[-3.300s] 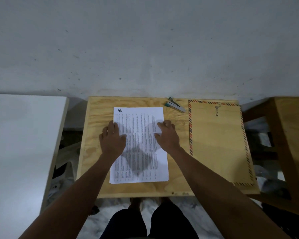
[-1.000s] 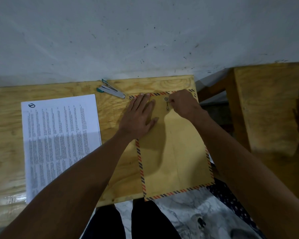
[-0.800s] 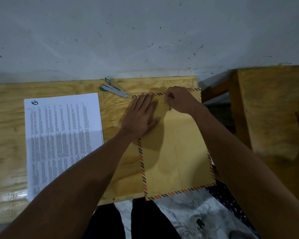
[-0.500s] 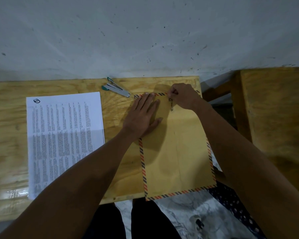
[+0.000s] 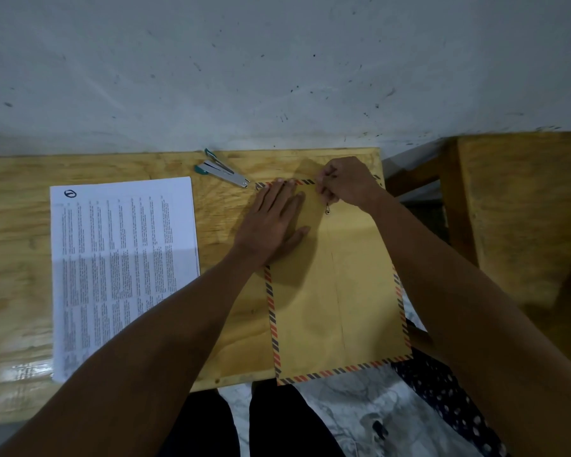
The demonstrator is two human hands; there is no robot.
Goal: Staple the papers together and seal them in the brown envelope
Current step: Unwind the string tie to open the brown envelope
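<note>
left hand (image 5: 271,225) flat on envelope (image 5: 337,308)

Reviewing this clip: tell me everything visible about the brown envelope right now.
The brown envelope looks like kraft paper with a red-and-dark striped border and a centre seam. It lies flat on the wooden table, its near end overhanging the table's front edge. The left hand presses flat on its upper left part; the right hand pinches the string closure near its top edge. The stapler lies just beyond its top left corner.
</note>
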